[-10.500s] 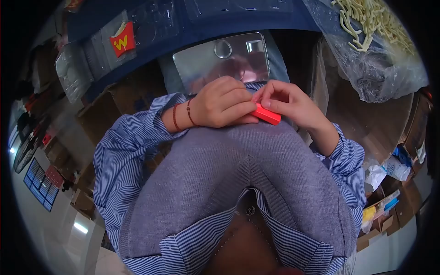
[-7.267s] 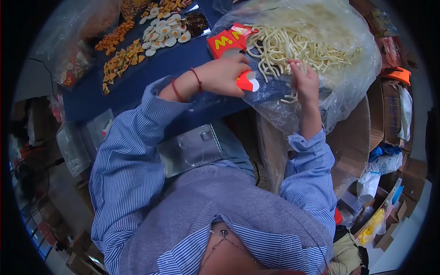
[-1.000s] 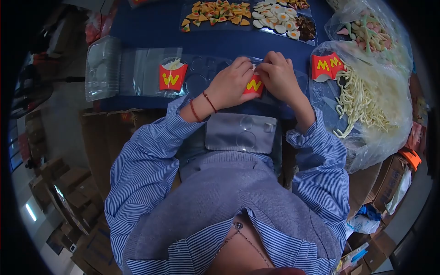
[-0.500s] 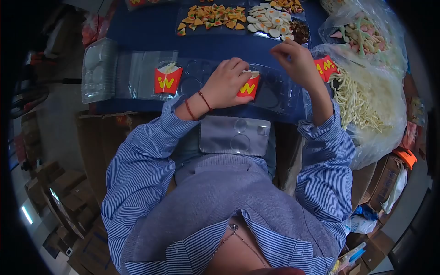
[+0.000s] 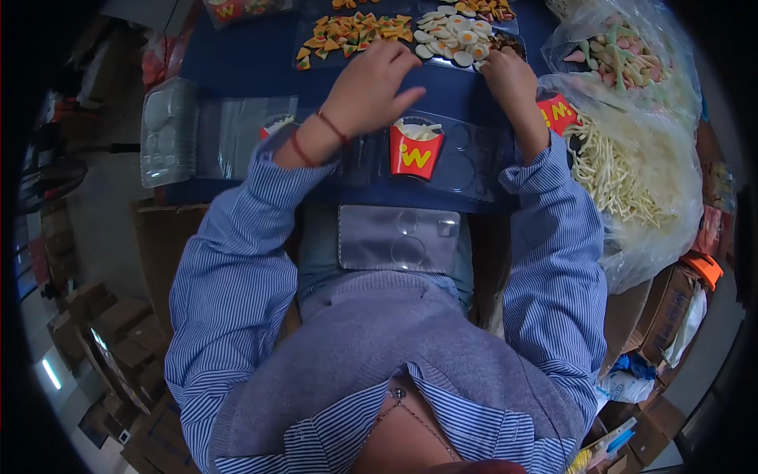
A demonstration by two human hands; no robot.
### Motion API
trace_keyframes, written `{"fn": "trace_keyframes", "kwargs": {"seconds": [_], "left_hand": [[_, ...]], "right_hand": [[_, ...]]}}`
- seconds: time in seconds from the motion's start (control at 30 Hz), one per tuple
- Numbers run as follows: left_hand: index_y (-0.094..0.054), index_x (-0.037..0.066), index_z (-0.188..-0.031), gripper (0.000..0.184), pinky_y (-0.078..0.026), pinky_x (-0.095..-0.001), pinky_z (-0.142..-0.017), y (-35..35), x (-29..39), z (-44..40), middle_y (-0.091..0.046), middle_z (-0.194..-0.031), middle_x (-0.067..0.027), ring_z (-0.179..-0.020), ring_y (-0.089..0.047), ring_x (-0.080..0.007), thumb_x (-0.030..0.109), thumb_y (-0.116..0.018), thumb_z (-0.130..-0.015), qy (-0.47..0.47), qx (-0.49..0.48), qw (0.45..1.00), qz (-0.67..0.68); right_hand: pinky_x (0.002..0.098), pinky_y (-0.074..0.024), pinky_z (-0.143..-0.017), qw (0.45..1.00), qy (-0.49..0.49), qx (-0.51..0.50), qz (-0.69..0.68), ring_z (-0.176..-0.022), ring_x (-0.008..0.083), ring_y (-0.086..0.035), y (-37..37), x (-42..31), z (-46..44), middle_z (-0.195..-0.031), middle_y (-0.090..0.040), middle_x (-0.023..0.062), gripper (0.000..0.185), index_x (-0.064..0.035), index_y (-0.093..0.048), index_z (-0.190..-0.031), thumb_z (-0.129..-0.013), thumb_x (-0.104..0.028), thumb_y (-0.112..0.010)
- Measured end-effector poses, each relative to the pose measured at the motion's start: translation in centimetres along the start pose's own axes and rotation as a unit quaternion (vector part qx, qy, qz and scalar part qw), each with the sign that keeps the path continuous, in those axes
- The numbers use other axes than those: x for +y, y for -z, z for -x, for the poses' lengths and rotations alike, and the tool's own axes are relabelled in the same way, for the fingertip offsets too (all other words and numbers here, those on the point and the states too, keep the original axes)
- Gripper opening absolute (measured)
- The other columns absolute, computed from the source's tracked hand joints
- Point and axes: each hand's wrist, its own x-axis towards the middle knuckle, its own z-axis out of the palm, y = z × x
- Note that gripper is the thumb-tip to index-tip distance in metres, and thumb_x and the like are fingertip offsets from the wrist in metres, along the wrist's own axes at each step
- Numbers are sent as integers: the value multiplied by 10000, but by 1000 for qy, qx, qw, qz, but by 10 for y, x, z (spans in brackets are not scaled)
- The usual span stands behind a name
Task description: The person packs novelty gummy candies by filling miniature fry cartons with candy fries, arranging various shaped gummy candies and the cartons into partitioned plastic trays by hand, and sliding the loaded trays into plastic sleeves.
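While the left hand [image 5: 367,85] is held above the table [image 5: 452,93], its grip is apart: the thumb stands well away from the fingers, and the fingertips are near the orange triangle pieces [image 5: 357,33]. The right hand [image 5: 512,77] points its fingers down, close to the white fried-egg pieces [image 5: 448,38] and the dark pieces [image 5: 509,42]; its fingertips are not clear to see, so I cannot tell if this grip is closed on something. Lower than both hands and between them, the red carton [image 5: 414,156] with a yellow letter lies in a clear tray [image 5: 456,162], and pale sticks [image 5: 418,129] show at its top. Another carton [image 5: 268,132] is partly covered by the left wrist. On the right side, red packaging [image 5: 557,116] lies beside a heap of pale strips [image 5: 614,180] on a plastic bag [image 5: 649,257]. One smaller tray [image 5: 371,237] rests on the person's lap.
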Motion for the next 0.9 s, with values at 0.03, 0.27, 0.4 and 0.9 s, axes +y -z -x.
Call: {"fn": "trace_keyframes", "kwargs": {"seconds": [0.03, 0.27, 0.4, 0.9], "left_hand": [[-651, 56, -1037, 314, -505, -372, -858, -7, -12, -15, -602, -1064, -118, -1008, -588, -279, 287, -698, -829, 7, -11, 999, -40], [-682, 71, -1076, 259, -557, -412, -774, -111, -61, -74, -676, -995, -145, -937, -664, -315, 229, -654, -873, 104, -93, 979, -148], [-677, 56, -1080, 277, -562, -391, -779, -91, -36, -78, -683, -977, -133, -919, -674, -285, 245, -660, -877, 100, -70, 986, -112], [-681, 35, -993, 155, -568, -261, -749, -49, 24, -37, -703, -924, -63, -818, -696, -147, 98, -687, -851, 124, 92, 874, 461]], "right_hand": [[424, -539, -731, 999, 20, 49, -9, -874, 337, -658, 0, -1, 2, -922, -662, 142, 215, -62, -657, -947, -822, -236, -665], [358, -532, -674, 978, 56, 77, -185, -799, 253, -672, 24, 10, 27, -888, -675, 106, 213, -55, -641, -986, -817, -162, -713], [292, -508, -662, 866, -25, -73, -494, -820, 160, -667, 42, 11, 44, -933, -689, 74, 240, -47, -640, -1048, -857, -177, -707], [245, -516, -848, 795, 69, 78, -597, -947, 135, -651, 64, -29, 65, -1022, -678, 63, 223, 16, -616, -1077, -876, -55, -683]]}}
